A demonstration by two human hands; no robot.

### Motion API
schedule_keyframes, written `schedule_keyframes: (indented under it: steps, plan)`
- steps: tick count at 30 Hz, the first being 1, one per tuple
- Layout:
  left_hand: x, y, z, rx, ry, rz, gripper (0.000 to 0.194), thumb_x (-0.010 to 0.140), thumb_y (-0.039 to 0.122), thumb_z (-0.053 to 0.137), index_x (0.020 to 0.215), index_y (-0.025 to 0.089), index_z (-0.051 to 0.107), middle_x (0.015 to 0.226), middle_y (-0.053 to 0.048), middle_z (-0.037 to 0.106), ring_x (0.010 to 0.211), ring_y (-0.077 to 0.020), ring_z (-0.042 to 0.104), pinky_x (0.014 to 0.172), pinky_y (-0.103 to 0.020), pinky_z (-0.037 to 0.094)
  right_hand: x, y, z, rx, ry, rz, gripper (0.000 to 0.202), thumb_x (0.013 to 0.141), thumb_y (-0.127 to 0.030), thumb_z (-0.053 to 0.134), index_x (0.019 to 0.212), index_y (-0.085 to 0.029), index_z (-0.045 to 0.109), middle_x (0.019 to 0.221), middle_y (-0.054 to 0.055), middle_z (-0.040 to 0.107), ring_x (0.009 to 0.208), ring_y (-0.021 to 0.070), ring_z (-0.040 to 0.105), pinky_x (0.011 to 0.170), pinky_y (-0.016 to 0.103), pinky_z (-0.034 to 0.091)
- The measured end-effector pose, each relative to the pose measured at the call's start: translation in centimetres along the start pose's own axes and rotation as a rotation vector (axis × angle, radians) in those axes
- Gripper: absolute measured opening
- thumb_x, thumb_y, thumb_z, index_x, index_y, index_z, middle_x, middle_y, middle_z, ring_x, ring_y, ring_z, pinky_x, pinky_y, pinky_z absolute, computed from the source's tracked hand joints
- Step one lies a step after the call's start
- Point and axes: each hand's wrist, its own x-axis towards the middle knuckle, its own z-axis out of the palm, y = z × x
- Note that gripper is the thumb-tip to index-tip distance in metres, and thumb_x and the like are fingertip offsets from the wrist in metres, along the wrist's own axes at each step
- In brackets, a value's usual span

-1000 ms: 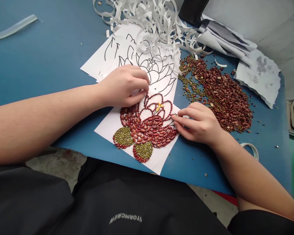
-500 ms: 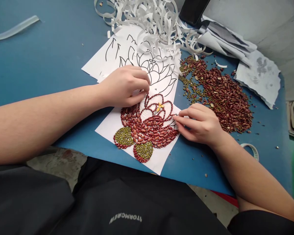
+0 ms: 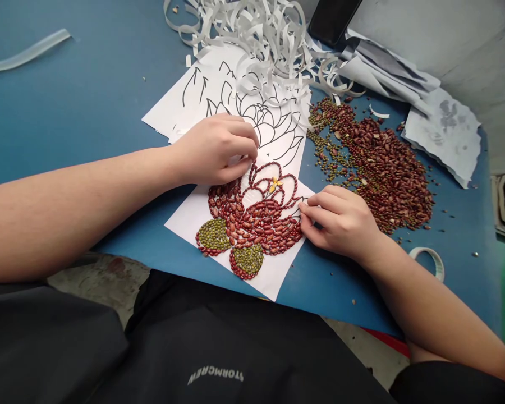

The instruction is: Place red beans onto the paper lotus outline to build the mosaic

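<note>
A white sheet with a lotus outline lies near the table's front edge. Red beans cover its lower petals and trace upper ones; green beans fill two round shapes at the bottom. My left hand rests over the upper left of the flower, fingers curled and pressed together, their tips hidden. At the flower's right edge my right hand pinches with thumb and index finger; whatever is between the tips is too small to name. Yellow pieces sit at the flower's centre.
Another lotus drawing lies behind, partly under curled paper strips. Mixed beans are heaped at the right, near crumpled paper. A tape roll lies right of my forearm, a dark phone at the back.
My right hand has shifted slightly down, its fingertips still together at the flower's right edge. My left hand has hardly moved.
</note>
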Motion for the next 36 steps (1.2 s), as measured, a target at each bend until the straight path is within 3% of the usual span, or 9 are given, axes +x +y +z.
schedule_keyframes:
  steps: [10,20,36]
  plan:
    - [0.2,0.3,-0.4,0.044,-0.045,0.002,0.025,0.093,0.031,0.049,0.087,0.026,0.072,0.099,-0.005,0.077,0.093,-0.0234,0.070,0.090,-0.038,0.052,0.1,-0.5,0.2,-0.109,0.016,0.020,0.005,0.088,-0.010,0.070,0.090,-0.012,0.074,0.078,0.008,0.071,0.067,0.0181,0.052,0.060,0.035,0.048]
    - [0.0,0.0,0.0,0.028,-0.010,0.003,0.024,0.091,0.029,0.052,0.089,0.026,0.075,0.099,-0.006,0.077,0.094,-0.0249,0.072,0.090,-0.039,0.052,-0.2,0.3,0.1,-0.027,0.098,0.041,0.013,0.087,-0.009,0.072,0.097,-0.017,0.073,0.086,0.007,0.071,0.070,0.0162,0.054,0.063,0.033,0.049]
    - [0.0,0.1,-0.1,0.030,-0.004,0.022,0.024,0.092,0.029,0.052,0.088,0.025,0.075,0.099,-0.006,0.078,0.092,-0.0254,0.072,0.088,-0.040,0.054,-0.2,0.5,0.0,-0.034,0.005,-0.076,0.015,0.089,-0.013,0.072,0.103,-0.018,0.069,0.090,0.007,0.074,0.074,0.0196,0.055,0.062,0.038,0.045]
